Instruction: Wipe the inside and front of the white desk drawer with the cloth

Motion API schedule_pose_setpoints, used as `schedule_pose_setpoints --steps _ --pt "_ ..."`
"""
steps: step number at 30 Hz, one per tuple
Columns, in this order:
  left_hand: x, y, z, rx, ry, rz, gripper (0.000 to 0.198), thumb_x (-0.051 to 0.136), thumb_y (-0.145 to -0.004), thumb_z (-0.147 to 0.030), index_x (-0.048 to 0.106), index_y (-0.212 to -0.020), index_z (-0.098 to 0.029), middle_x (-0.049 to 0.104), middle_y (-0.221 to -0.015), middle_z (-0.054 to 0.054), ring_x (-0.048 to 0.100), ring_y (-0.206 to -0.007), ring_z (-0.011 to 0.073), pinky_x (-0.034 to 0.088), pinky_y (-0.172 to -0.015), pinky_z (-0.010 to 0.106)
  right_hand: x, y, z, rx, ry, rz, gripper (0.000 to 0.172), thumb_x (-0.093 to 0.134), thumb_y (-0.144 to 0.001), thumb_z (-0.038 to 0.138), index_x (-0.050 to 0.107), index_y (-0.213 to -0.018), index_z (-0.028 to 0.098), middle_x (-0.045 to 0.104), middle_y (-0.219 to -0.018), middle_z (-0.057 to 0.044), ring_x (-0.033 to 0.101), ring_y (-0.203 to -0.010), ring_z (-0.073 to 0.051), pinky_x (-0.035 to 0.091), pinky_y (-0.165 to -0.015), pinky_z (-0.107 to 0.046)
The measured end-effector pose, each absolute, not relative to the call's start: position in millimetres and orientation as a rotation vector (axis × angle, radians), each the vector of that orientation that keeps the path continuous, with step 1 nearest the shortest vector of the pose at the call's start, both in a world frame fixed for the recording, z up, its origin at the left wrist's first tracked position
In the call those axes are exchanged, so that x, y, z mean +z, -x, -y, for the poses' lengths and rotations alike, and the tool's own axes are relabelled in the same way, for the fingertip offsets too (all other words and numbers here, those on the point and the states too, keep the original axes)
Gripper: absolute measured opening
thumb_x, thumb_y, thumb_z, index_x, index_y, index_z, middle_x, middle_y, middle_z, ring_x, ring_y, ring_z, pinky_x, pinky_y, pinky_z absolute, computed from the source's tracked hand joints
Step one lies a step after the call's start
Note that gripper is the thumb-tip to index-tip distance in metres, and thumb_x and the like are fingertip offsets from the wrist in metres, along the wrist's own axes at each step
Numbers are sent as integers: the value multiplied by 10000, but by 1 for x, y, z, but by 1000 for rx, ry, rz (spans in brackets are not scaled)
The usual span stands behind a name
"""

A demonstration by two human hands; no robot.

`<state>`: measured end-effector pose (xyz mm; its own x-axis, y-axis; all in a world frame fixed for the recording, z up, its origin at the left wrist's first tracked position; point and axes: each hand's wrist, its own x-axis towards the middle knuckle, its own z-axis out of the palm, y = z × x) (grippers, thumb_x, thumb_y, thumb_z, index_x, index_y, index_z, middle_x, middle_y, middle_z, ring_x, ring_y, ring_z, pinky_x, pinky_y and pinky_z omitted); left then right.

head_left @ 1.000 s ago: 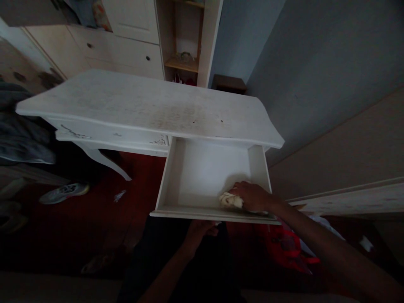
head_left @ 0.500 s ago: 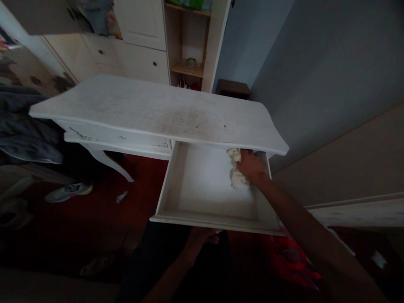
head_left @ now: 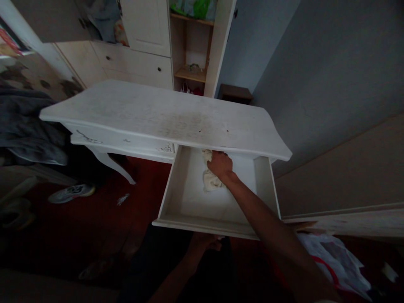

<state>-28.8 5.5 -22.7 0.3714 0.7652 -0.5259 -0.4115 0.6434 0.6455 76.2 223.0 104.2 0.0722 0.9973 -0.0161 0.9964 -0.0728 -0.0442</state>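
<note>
Inside the pulled-out white drawer (head_left: 202,223), my right hand (head_left: 221,163) is closed on a cream cloth (head_left: 212,182). The crumpled cloth lies against the drawer's bottom, left of the middle and towards the back, and part of it hangs out below my fingers. My left hand (head_left: 205,244) is under the drawer's front edge with its fingers curled. A small pale bit shows at its fingertips, too dim to make out. The drawer belongs to a white desk (head_left: 142,105) with a stained, worn top.
Behind the desk stands a white cupboard (head_left: 148,33) with open doors and bags on its shelves. A dark garment (head_left: 28,126) lies at the left, above a shoe (head_left: 72,192) on the red floor. A white plastic bag (head_left: 334,256) sits at the lower right, near the grey wall.
My right hand has swept the cloth leftward across the drawer's bottom, from the right side to left of the middle. My left hand stays under the drawer's front. The view has shifted slightly.
</note>
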Motion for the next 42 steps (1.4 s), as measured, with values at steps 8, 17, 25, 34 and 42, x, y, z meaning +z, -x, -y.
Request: schedule_pose_setpoints --steps 8,17,25,34,42 --pt "-28 27 -3 769 -452 -925 461 850 -536 -474 709 -748 -89 692 -624 90 643 -564 192 528 -615 335 105 3 -240 204 2013 2228 401 560 -857 251 530 -1253 198 668 -1179 -155 635 -1076 -297 521 -854 -399" --pt "-33 26 -4 764 -428 -912 550 875 -473 -503 709 -799 -93 711 -705 95 635 -568 183 537 -598 335 85 -12 -226 488 1666 1938 506 495 -916 365 418 -1382 183 566 -1362 -106 524 -1247 -218 415 -1040 -344" --pt "-22 29 -5 769 -423 -885 486 867 -519 -464 727 -797 -91 717 -721 94 645 -598 182 531 -613 317 91 -3 -182 546 1407 2112 819 562 -869 296 106 -1549 261 404 -1475 -126 411 -1329 -279 398 -1072 -439" --pt "-21 29 -5 776 -428 -877 466 867 -515 -476 722 -744 -96 713 -694 87 643 -580 173 534 -603 302 118 -16 -145 709 1213 2658 758 627 -785 165 363 -1472 348 441 -1371 -94 508 -1170 -290 465 -943 -405" --pt "-27 28 -6 798 -442 -884 539 874 -497 -501 713 -803 -88 722 -740 102 645 -576 177 536 -580 310 131 -24 -119 795 744 3003 598 610 -830 186 502 -1371 417 518 -1350 -51 528 -1115 -260 431 -908 -380"
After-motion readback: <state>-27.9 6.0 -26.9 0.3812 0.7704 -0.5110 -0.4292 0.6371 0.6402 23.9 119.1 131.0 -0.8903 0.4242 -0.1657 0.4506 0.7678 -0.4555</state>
